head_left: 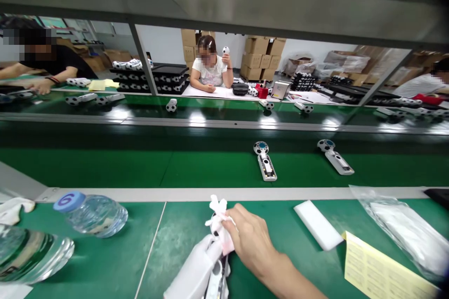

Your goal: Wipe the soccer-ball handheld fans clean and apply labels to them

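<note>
One handheld unit (215, 279) is gripped just above the near tabletop (273, 219) by the gloved left hand (192, 268); a white cloth (218, 212) is pinched over its upper end by the bare right hand (250, 238). Unit judged midway: internals exposed, not yet set down. Upper end mostly covered, so finish can't be confirmed. Two similar units (267, 168) lie unheld on the belt (122, 163).

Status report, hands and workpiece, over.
Gloved left hand gripping white device. Bare right hand holding white cloth against its far end. White block to the right, apart from both hands.
</note>
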Action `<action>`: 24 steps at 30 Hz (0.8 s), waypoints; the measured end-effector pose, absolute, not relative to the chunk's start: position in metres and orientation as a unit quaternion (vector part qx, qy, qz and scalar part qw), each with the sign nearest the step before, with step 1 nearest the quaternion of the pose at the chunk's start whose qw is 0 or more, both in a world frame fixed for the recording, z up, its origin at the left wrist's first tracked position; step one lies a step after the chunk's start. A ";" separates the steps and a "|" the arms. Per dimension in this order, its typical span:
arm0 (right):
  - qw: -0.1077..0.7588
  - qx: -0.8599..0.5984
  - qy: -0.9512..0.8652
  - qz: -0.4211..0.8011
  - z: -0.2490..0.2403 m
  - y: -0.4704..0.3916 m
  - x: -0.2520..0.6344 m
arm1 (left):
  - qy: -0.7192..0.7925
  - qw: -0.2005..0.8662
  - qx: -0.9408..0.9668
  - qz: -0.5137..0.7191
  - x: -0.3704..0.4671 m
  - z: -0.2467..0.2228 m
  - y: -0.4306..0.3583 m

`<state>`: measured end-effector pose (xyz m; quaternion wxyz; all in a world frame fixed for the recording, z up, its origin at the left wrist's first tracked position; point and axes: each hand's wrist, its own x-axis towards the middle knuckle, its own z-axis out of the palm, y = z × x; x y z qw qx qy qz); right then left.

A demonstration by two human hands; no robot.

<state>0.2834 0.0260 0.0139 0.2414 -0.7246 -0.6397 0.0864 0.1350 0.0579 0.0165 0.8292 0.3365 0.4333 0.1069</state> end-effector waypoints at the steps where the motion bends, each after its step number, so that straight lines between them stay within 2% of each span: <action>1: 0.227 -0.728 -0.642 0.086 0.017 0.030 0.288 | 0.436 0.828 0.339 0.102 0.136 0.017 0.057; 4: 0.219 -0.740 -0.631 0.080 0.028 0.036 0.304 | 0.444 0.821 0.346 0.095 0.141 0.019 0.053; 8: 0.284 -0.740 -0.600 0.107 0.032 0.026 0.314 | 0.445 0.820 0.347 0.097 0.142 0.020 0.055; 16: 0.211 -0.725 -0.647 0.100 0.021 0.026 0.283 | 0.454 0.817 0.340 0.102 0.129 0.033 0.050; 24: 0.317 -0.792 -0.498 0.155 0.010 0.012 0.330 | 0.448 0.798 0.389 0.106 0.132 0.055 0.075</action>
